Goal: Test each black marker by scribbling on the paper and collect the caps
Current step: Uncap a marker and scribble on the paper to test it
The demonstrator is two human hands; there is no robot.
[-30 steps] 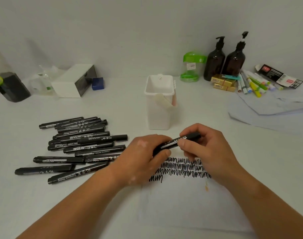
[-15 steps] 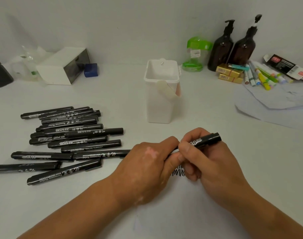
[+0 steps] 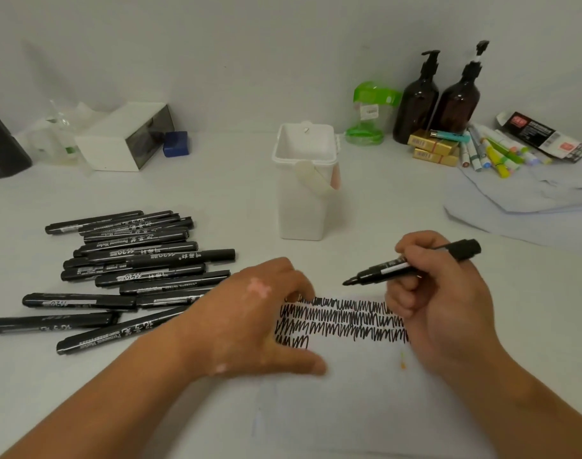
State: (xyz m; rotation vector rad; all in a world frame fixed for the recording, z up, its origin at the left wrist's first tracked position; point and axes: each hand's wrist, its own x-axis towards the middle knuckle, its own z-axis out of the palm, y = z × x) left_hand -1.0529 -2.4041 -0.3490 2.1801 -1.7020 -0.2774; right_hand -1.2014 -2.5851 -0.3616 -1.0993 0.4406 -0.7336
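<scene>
My right hand (image 3: 438,299) grips an uncapped black marker (image 3: 375,271), its bare tip pointing left just above the white paper (image 3: 365,409). Rows of black scribbles (image 3: 342,321) cross the sheet between my hands. My left hand (image 3: 259,319) rests at the paper's left edge with its thumb spread on the sheet. Its fingers are curled over a small dark piece that looks like the cap. A pile of several capped black markers (image 3: 143,260) lies on the table to the left.
A tall white open container (image 3: 302,207) stands just behind the paper. Behind it are a green-lidded jar (image 3: 369,111), two brown pump bottles (image 3: 438,97), yellow boxes and coloured pens (image 3: 491,150). A white box (image 3: 117,137) sits at the back left, loose sheets (image 3: 521,207) at right.
My hands were together on the marker; now they are apart. The marker's tip is bare and my left hand has moved left. The scribbles are uncovered.
</scene>
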